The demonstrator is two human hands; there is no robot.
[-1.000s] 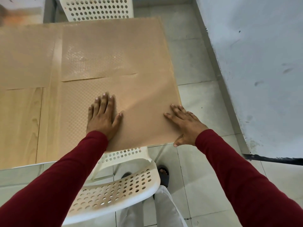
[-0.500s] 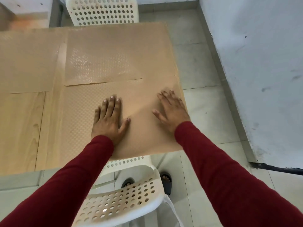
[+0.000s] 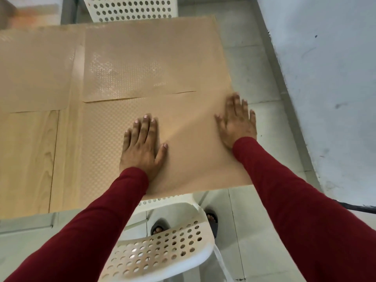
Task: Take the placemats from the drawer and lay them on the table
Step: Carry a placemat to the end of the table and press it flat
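Observation:
A tan textured placemat (image 3: 189,143) lies on the near right part of the wooden table (image 3: 26,159). My left hand (image 3: 142,147) presses flat on its middle with straight fingers. My right hand (image 3: 238,123) lies flat on the mat's right edge, fingers pointing away from me. A second placemat (image 3: 146,58) lies just beyond it, its near edge touching the first. A third placemat (image 3: 34,72) covers the far left of the table.
A white perforated chair (image 3: 158,251) stands under the table's near edge, right below my arms. Another white chair (image 3: 130,9) stands at the far side. A grey-white wall (image 3: 329,78) runs close along the right. Tiled floor (image 3: 254,58) shows between table and wall.
My right hand has slid from the mat's near right corner forward along its right edge. My left hand has stayed pressed on the mat.

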